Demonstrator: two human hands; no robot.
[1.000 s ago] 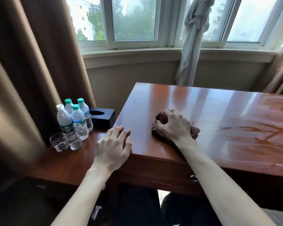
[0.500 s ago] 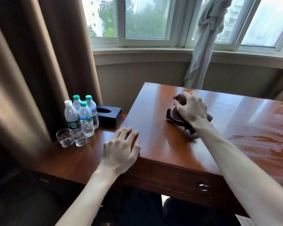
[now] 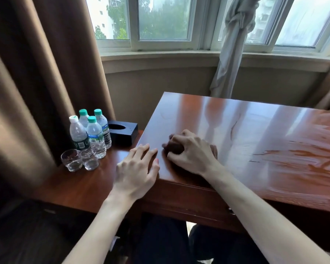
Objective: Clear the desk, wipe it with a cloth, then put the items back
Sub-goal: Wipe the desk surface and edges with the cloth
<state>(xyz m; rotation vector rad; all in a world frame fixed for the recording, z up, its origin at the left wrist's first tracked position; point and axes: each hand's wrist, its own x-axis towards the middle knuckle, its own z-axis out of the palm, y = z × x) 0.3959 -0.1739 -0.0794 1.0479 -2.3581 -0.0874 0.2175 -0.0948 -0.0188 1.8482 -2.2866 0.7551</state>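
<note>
The right hand point(image 3: 191, 153) has its fingers curled around one bunched brown cloth point(image 3: 174, 147), pressing it on the desk point(image 3: 236, 130) near the front-left corner; half a second ago it was farther back. The left hand point(image 3: 136, 168) rests flat, fingers spread, at the desk's left edge. On the lower side table point(image 3: 80, 185) stand four water bottles point(image 3: 91, 134), two glasses point(image 3: 79, 160) and one black tissue box point(image 3: 122, 132).

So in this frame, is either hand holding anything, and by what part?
The right hand grips a bunched brown cloth from above, fingers curled round the wad, on the desk. The left hand holds nothing; it rests flat on the desk's corner.
</note>
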